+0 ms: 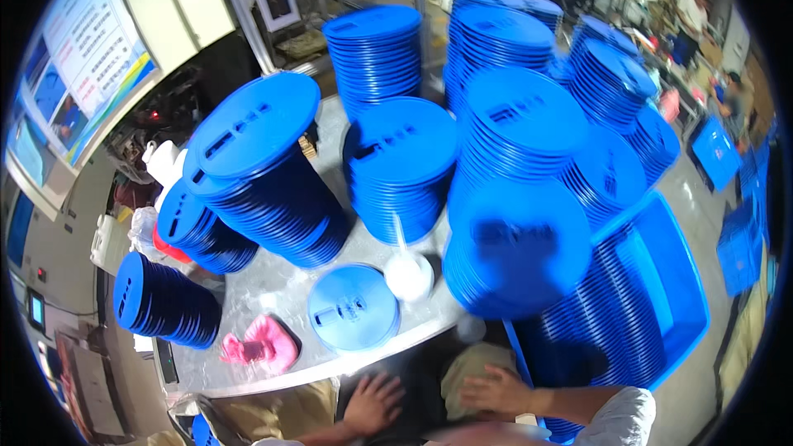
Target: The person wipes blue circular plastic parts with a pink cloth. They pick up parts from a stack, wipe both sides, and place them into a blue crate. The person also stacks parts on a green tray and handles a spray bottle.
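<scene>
Hands: left [373, 403] open, empty | right [496, 390] apparently flat on blurred cloth [462, 367], grip unclear

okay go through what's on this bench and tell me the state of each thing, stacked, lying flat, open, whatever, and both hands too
Tall blue disc stacks: upright, crowded together.
Leaning stack: tilted left.
Side stack: tipped on edge.
Single blue disc: lying flat, alone.
White cup: upright, stick inside.
Pink glove: lying crumpled, unworn.
Blue crate: tilted, filled with discs.
Left hand: empty, fingers spread.
Right hand: empty, resting low.
</scene>
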Available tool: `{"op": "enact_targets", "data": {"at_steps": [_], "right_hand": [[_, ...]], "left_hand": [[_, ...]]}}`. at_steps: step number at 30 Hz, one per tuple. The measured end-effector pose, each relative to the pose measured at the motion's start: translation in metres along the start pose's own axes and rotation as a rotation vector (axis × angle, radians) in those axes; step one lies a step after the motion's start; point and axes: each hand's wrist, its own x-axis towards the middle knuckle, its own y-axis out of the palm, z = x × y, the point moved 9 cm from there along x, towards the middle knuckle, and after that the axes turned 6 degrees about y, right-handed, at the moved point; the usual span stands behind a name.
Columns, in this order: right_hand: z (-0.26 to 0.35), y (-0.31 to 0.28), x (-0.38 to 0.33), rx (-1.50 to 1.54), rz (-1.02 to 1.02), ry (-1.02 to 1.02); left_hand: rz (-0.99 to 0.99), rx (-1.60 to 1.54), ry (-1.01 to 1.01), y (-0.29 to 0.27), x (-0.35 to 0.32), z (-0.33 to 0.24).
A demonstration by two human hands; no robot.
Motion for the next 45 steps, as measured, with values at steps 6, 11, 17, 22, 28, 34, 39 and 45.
{"op": "enact_targets", "data": {"at_steps": [6,11,17,22,28,34,39,45], "right_hand": [[-0.002,-0.002,0.028,-0.154,0.465,-0.079],[-0.015,0.003,0.018,0.381,0.061,-0.081],[0.044,-0.209,0.048,0.368,0.059,0.149],[0.074,-0.378,0.080,1.353,0.141,0.254],[-0.106,-0.667,0.218,1.376,-0.806,0.204],[-0.161,-0.786,0.402,1.785,-0.844,0.285],[-0.194,-0.790,0.449,1.732,-0.799,0.538],[-0.171,-0.790,0.463,1.815,-0.979,0.331]], "left_hand": [[0.093,0.168,0.121,-0.009,-0.005,-0.007],[-0.423,0.400,0.506,-0.047,-0.027,-0.030],[-0.089,-0.368,0.259,-0.227,-0.008,-0.046],[0.468,-1.418,-0.218,-0.437,0.047,-0.045],[-1.009,-1.640,0.115,-0.776,0.114,0.153],[-1.312,-1.501,-0.531,-0.879,0.167,0.399],[-0.965,-1.527,-0.551,-0.878,0.226,0.444],[-0.872,-1.792,-0.326,-0.874,0.236,0.391]]}}
